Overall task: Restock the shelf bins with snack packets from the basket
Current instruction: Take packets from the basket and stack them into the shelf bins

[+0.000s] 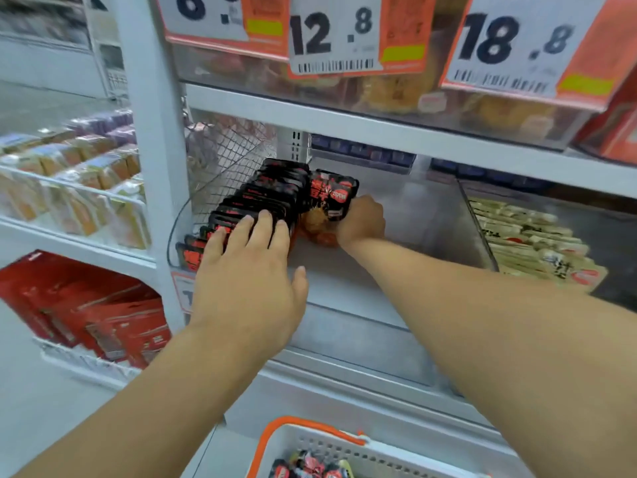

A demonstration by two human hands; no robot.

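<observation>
A person's two bare arms reach into a clear shelf bin point(431, 215) in a shop aisle. At 9 o'clock, yellow packs point(69, 188) fill a neighbouring shelf, with red boxes point(86, 312) below at 8 o'clock. The left hand point(248, 270) lies flat, fingers straight and spread, pressing on a row of black-and-red snack packets point(255, 208) standing on edge along the bin's left side; roughly a dozen show, the exact count blurred. Just right of the row's far end, the right hand point(362, 219) curls round one more packet point(332, 198), held upright and touching the row. The rest of the bin floor to the right is bare up to its clear wall, beyond which pale packets point(527, 239) lie stacked at 3 o'clock. Three price cards hang overhead at 12 o'clock; the two fully readable say 12.8 point(331, 32) and 18.8 point(510, 43). At 6 o'clock, one white basket point(310, 439) with an orange handle holds several more packets, too blurred to count.
</observation>
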